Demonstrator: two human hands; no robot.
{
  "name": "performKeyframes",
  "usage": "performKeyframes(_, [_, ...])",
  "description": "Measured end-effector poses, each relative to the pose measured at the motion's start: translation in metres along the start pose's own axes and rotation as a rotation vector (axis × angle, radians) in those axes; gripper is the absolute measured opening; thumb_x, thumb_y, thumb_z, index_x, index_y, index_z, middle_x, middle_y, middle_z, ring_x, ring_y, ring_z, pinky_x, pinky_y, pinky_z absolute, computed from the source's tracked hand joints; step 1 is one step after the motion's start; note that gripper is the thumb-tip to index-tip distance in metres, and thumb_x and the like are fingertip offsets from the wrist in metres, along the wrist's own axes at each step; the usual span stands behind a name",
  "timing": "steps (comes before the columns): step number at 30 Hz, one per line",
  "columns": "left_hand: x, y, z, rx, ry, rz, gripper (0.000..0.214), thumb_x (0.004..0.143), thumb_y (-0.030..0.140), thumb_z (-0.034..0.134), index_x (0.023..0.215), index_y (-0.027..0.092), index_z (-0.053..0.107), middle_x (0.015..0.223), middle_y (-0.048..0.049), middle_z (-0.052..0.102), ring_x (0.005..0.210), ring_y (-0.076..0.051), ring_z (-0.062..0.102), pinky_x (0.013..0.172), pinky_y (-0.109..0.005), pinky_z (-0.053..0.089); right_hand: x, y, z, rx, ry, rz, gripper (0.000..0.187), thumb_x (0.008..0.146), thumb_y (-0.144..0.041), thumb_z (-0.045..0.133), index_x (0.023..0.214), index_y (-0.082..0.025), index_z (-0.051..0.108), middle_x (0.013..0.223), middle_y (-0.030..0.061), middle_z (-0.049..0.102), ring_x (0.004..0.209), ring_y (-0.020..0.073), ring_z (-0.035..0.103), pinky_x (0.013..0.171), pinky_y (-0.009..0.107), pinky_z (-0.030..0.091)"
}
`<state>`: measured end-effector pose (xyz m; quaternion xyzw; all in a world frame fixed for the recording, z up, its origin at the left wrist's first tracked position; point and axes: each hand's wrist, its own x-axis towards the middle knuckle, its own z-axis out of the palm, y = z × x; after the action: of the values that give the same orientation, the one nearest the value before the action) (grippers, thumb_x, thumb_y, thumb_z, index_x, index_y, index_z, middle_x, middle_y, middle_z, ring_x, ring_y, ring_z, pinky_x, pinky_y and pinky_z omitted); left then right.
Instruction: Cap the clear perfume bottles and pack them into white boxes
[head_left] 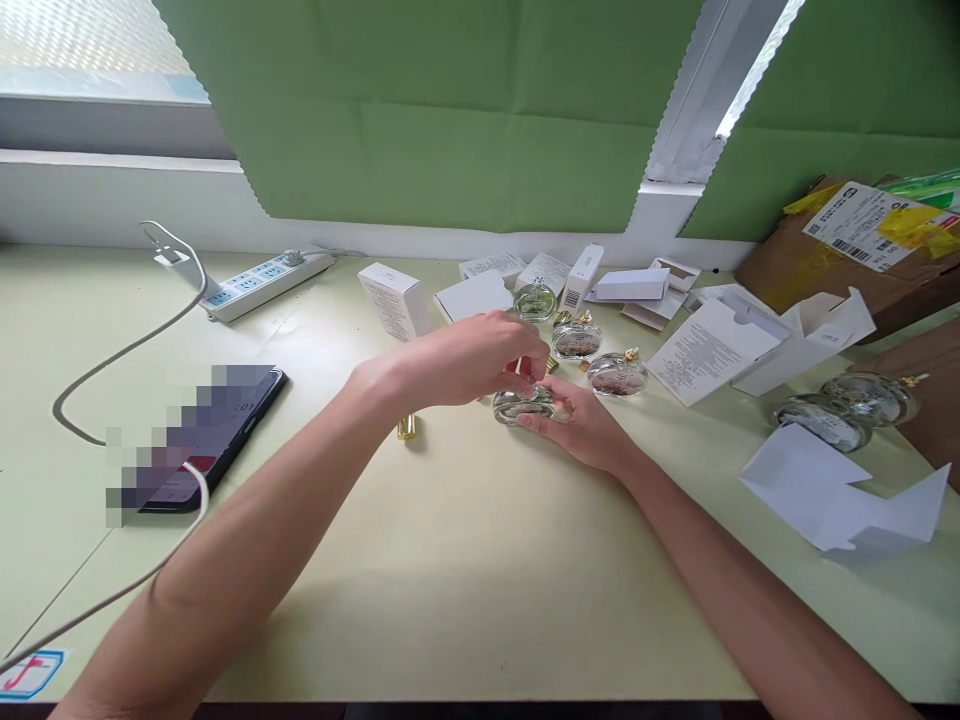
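A clear oval glass perfume bottle stands on the table between my hands. My right hand grips its right side, thumb in front. From above, my left hand reaches over with fingers pinched together at the bottle's top; they hide what is between them. Left of the bottle, a gold cap rests on the table. Behind my hands are a perfume bottle with greenish liquid and two more oval bottles with gold necks, one farther back and one nearer.
Several white cartons sit along the back, some opened. At right are a folded white card, two glass bottles and a brown cardboard box. At left are a phone, a cable and a power strip.
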<state>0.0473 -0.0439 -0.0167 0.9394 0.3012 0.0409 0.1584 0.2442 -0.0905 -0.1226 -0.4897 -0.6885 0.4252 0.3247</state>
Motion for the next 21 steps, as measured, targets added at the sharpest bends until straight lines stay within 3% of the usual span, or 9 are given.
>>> performKeyframes(13, [0.0022,0.0010,0.0005,-0.002,0.012,-0.016,0.015,0.093,0.028,0.058,0.085,0.019,0.067,0.085,-0.0031,0.067,0.074,-0.014,0.057,0.062,-0.027,0.036,0.0009,0.0032,0.0005,0.016,-0.024,0.034,0.052,0.082,-0.056,0.068,0.127,-0.029,0.064,0.121,0.0023,0.068,0.104,0.0242,0.060,0.086,0.036,0.045])
performKeyframes(17, [0.0008,0.0003,0.0002,0.013,0.008,-0.024,0.020,0.095,0.034,0.056,0.090,0.020,0.069,0.090,-0.0049,0.068,0.079,-0.016,0.059,0.063,-0.027,0.037,0.0001,0.0022,-0.0001,0.019,-0.018,0.044,0.053,0.081,-0.057,0.069,0.126,-0.029,0.065,0.126,0.0033,0.066,0.113,0.0266,0.058,0.091,0.037,0.045])
performKeyframes(21, [-0.0014,-0.0008,-0.0022,-0.004,-0.014,-0.021,0.027,0.098,0.040,0.051,0.097,0.023,0.071,0.094,-0.0031,0.070,0.075,-0.014,0.059,0.063,-0.027,0.036,-0.0003,0.0000,-0.0011,0.013,-0.021,0.019,0.051,0.082,-0.056,0.068,0.126,-0.031,0.065,0.121,0.0014,0.068,0.106,0.0243,0.059,0.089,0.036,0.045])
